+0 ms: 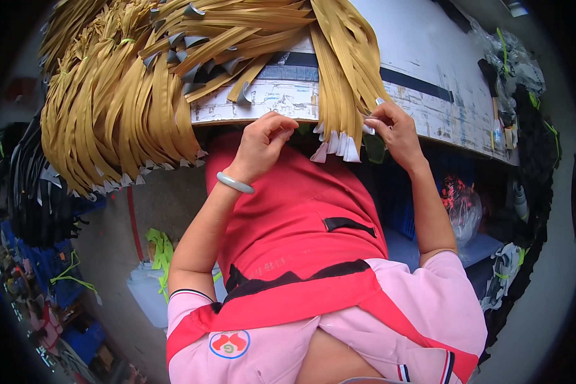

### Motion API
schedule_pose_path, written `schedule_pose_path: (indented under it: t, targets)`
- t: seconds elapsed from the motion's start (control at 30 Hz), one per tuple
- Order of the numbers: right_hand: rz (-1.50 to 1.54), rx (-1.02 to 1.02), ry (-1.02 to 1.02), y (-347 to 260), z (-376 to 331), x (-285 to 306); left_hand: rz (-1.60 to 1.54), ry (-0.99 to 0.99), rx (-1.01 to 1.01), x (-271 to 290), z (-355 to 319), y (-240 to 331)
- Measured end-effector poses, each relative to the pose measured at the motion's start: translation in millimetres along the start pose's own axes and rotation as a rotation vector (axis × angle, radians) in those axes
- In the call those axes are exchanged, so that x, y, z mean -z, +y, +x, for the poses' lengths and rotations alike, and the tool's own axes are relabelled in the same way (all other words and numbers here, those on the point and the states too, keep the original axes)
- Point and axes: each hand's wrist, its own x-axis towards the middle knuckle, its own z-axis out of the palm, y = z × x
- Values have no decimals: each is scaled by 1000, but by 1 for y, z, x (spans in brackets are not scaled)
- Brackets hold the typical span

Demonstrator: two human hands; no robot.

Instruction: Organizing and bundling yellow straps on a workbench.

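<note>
A bundle of long mustard-yellow zipper strips (pixel 339 70) hangs over the near edge of the table, with white tips (pixel 342 147) at its lower ends. My right hand (pixel 395 133) is at the right side of this bundle, thumb and fingers pinched on the white end of one strip. To the left of the bundle, my left hand (pixel 265 146) is held just in front of the table edge, its fingertips pressed together. Whatever may be between those fingertips is too small to make out. A pale bangle (pixel 235 183) circles my left wrist.
Many more zipper strips (pixel 121 121) drape over the table's left side, some with grey tabs. Dark bands cross the worn white tabletop (pixel 422 57). Clear plastic bags (pixel 518 64) lie at the far right. A red apron (pixel 288 211) covers my lap. Green strips (pixel 161 253) lie below left.
</note>
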Motion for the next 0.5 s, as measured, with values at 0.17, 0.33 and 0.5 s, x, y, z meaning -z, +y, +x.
schedule_pose_path:
  t: [0.17, 0.33, 0.5]
  targets:
    - [254, 87, -149, -38, 12, -18, 46, 62, -244, -37, 42, 47]
    - [236, 241, -128, -54, 33, -20, 102, 35, -258, -28, 55, 41]
    - [605, 135, -331, -48, 46, -21, 50, 117, -267, -24, 53, 36]
